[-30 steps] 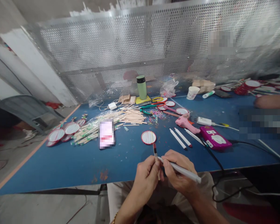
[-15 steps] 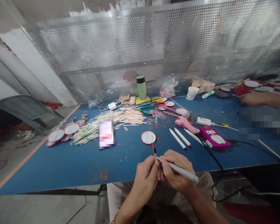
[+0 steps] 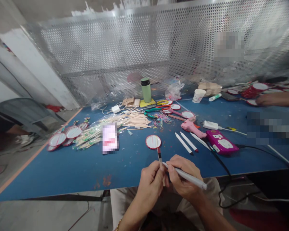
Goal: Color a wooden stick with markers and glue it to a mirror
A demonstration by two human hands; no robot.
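Observation:
Pinched in my left hand [image 3: 153,178] is a narrow flat stick [image 3: 159,154], its far end coloured dark red and black. My right hand [image 3: 184,176] is closed around a white marker pen [image 3: 192,179], whose tip end meets the stick close to my left fingertips. Just beyond the stick's coloured end lies a round white disc [image 3: 153,141] with a red rim and faint stripes. Two white markers with dark and red ends, a black-ended marker [image 3: 183,143] and a red-ended marker [image 3: 189,141], rest to the right of the disc.
Wooden sticks [image 3: 137,120], pliers [image 3: 150,115] and coloured rubber bands [image 3: 165,119] lie further back. A pink glue gun [image 3: 192,126] and magenta power strip [image 3: 221,142] are at right. Red-rimmed discs [image 3: 57,139] pile at left. A green bottle [image 3: 146,91] and paper cup [image 3: 198,95] stand behind. A co-worker's hand [image 3: 269,99] reaches in.
My hands stay nearly in place; the marker's rear end has shifted slightly right. The co-worker's hand has moved right, and a disc now shows beside its fingers.

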